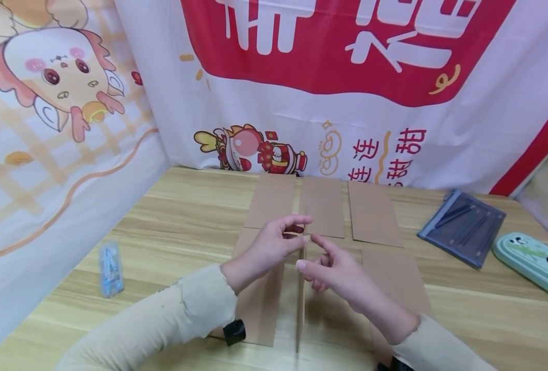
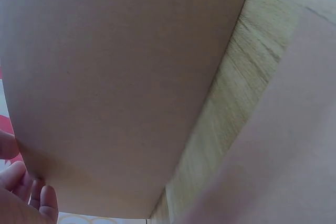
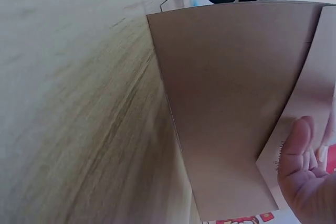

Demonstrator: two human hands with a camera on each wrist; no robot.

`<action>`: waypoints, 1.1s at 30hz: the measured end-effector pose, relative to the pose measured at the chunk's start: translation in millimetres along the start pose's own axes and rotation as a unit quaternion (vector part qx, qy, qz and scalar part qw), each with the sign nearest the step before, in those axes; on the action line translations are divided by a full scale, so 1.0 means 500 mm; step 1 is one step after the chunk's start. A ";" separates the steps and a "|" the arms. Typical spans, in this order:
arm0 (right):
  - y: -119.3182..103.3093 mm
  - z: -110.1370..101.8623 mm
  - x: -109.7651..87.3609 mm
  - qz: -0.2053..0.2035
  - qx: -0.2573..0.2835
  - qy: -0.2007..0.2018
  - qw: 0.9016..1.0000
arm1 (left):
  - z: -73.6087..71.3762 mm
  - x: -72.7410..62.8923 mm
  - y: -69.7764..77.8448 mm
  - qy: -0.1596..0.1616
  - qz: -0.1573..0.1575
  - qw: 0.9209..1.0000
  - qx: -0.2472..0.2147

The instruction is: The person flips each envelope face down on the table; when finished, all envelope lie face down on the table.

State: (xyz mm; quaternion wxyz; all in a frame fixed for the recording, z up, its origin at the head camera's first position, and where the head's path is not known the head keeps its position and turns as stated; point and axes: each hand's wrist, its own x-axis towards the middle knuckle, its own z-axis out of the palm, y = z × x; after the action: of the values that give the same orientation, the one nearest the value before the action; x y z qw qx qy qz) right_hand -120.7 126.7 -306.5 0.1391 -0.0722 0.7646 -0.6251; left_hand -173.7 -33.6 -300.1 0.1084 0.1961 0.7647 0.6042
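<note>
A brown kraft-paper card (image 1: 301,304) stands on its long edge, seen almost edge-on between the hands in the head view. My left hand (image 1: 274,239) pinches its upper edge toward the far end; in the left wrist view the fingertips (image 2: 48,200) lie against its broad brown face (image 2: 121,87). On the other side is my right hand (image 1: 336,270), thumb and index finger apart, the other fingers loosely bent. In the right wrist view the card (image 3: 226,93) has a narrower flap (image 3: 307,98) along its upper side, and the right thumb (image 3: 299,137) overlaps that flap.
Several similar brown cards lie flat on the wooden table (image 1: 171,206), among them one at the back right (image 1: 373,214) and one at the front right (image 1: 394,273). A blue mesh pouch (image 1: 464,226) and a green panda case (image 1: 533,260) lie right, a small clear box (image 1: 111,270) left.
</note>
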 end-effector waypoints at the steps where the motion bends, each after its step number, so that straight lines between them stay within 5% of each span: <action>1: 0.000 0.002 0.002 0.001 0.001 -0.006 1.000 | -0.001 -0.001 -0.001 0.000 0.000 1.000 -0.003; 16: 0.002 0.004 0.022 0.037 0.059 -0.071 0.995 | -0.002 -0.008 -0.022 0.007 0.015 0.998 -0.060; 21: 0.003 -0.014 0.017 0.058 0.060 -0.070 0.994 | 0.009 -0.012 -0.034 -0.023 0.031 0.990 -0.134; 26: 0.012 -0.041 0.010 0.051 0.058 -0.074 0.994 | 0.024 -0.008 -0.041 -0.047 0.058 0.988 -0.137; 33: 0.019 -0.081 0.005 0.036 0.080 -0.073 0.993 | 0.011 -0.003 -0.040 -0.011 0.038 0.991 -0.126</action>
State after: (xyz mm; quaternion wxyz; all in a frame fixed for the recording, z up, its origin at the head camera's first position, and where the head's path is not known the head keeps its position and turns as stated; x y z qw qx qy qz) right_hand -134.8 165.6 -308.7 0.2229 -0.0787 0.7019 -0.6720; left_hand -173.3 -33.5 -321.0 0.1175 0.2161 0.6731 0.6974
